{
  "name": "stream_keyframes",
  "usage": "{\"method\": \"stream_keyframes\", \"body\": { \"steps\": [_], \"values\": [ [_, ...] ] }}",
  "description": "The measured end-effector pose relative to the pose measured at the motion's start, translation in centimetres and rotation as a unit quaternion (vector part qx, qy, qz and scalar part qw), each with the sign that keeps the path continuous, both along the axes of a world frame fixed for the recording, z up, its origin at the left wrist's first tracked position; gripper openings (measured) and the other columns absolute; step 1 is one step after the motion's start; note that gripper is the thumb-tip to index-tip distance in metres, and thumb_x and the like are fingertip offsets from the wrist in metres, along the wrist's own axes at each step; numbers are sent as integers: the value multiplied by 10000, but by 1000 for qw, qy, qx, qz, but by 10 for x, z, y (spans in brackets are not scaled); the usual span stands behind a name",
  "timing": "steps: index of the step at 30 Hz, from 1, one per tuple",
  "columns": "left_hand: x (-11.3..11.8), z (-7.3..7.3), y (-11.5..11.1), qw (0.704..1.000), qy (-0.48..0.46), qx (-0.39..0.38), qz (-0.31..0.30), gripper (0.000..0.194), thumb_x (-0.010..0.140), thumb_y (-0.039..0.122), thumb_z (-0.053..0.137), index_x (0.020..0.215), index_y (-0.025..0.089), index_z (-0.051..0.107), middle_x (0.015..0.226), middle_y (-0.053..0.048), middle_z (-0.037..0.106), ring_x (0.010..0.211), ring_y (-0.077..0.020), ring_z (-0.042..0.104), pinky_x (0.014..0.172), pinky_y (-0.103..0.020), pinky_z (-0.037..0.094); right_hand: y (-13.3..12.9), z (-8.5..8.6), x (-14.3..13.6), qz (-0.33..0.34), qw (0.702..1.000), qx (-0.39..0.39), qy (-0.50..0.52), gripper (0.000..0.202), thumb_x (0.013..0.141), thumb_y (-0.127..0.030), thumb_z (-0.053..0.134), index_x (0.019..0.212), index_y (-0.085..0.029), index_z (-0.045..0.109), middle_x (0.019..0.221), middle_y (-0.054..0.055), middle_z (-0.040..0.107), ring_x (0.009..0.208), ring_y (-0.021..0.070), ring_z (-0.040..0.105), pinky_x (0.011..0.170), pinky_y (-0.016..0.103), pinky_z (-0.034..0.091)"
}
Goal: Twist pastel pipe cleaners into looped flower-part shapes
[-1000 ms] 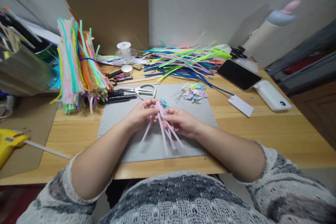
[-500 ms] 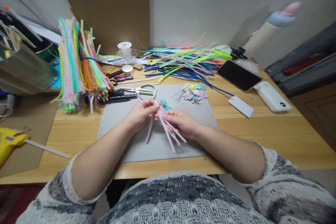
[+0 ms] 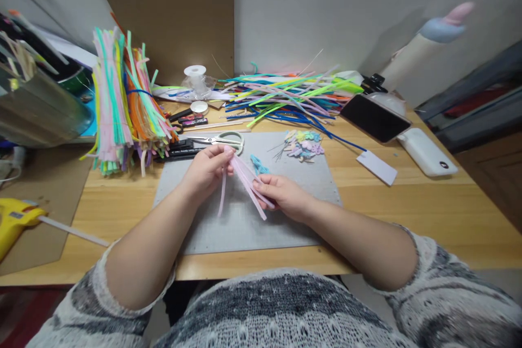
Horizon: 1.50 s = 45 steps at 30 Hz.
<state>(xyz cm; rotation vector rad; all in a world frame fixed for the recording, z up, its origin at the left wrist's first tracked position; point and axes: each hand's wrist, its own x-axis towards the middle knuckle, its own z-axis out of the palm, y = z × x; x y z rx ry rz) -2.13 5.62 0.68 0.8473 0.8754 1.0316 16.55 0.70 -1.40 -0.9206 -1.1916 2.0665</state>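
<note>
pink stems (image 3: 247, 179), tops in left hand (image 3: 207, 169), lower lengths in right hand (image 3: 283, 194)

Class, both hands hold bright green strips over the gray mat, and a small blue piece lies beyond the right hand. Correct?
Not quite: the head view shows that the strips are pale pink, not bright green. The left hand and the right hand do hold them over the gray mat, with the small blue piece beyond the right hand.

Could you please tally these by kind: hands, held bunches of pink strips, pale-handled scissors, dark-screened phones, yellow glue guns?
Hands: 2 (left hand, right hand)
Held bunch of pink strips: 1
Pale-handled scissors: 1
Dark-screened phone: 1
Yellow glue gun: 1
Total: 6
</note>
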Motion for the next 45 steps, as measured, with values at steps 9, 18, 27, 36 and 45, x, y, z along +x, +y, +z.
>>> {"method": "stream_keyframes", "body": {
  "steps": [9,18,27,36,45],
  "values": [
    [3,8,-8,987,-61,-86,-122,226,622,232,782,672,99,606,491,37,499,398,-30,428,391,-128,352,-3,7,4,85,991,26,98,466,796,-571,568,1024,-166,584,864,66,633,772,154,580,688,268,423],
    [-2,5,-9,982,-65,-89,-154,234,658,257,761,693,113,581,483,47,479,389,-32,414,388,-136,359,0,14,9,216,966,-15,142,738,716,-756,500,1149,-161,557,1040,127,650,905,210,633,846,343,439],
    [17,4,-24,991,79,52,-94,277,664,314,764,717,128,566,563,23,595,439,-72,522,453,-192,442,-11,-1,-5,8,997,-45,69,275,831,-399,617,913,-148,540,699,41,676,592,145,664,584,268,524],
    [20,-2,-23,997,66,36,-28,307,625,322,796,795,114,648,582,11,624,483,-77,548,483,-189,459,-11,0,-6,6,992,-86,88,187,870,-340,549,899,-156,542,582,-49,525,414,76,521,398,186,393],
    [20,-1,-23,997,-2,-50,-63,338,631,333,794,831,92,666,558,1,620,466,-76,541,466,-190,448,-11,2,-5,13,991,-88,96,215,861,-367,546,841,-156,510,545,-78,440,340,30,372,339,154,268]
  ]
}}
